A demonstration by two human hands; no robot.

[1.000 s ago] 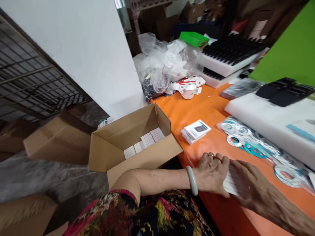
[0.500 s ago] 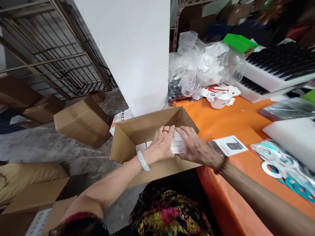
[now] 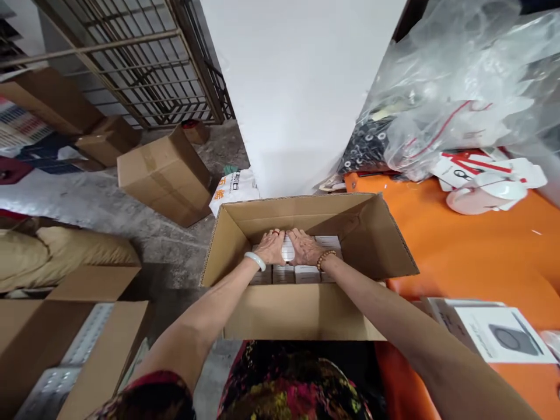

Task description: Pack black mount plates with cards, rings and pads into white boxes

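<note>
Both hands are down inside an open cardboard box [image 3: 301, 318] beside the orange table [image 3: 481, 256]. My left hand [image 3: 271, 246], with a pale bangle on the wrist, and my right hand [image 3: 307, 247], with a bead bracelet, press from either side on a small stack of white boxes [image 3: 287, 249]. The stack sits against the far wall of the carton, on top of rows of the same small white boxes [image 3: 286, 273]. Fingers of both hands are closed round the stack.
A white pillar [image 3: 301, 87] stands behind the carton. Clear plastic bags [image 3: 450, 87] and a white teapot [image 3: 485, 195] lie on the table. White product boxes [image 3: 494, 335] sit at the right. Closed cartons [image 3: 166, 175] and a metal grate [image 3: 131, 58] are on the left floor.
My hands carried the stack of white boxes from the orange table leftward into the carton and lowered it onto the rows inside. My view tilted down over the box.
</note>
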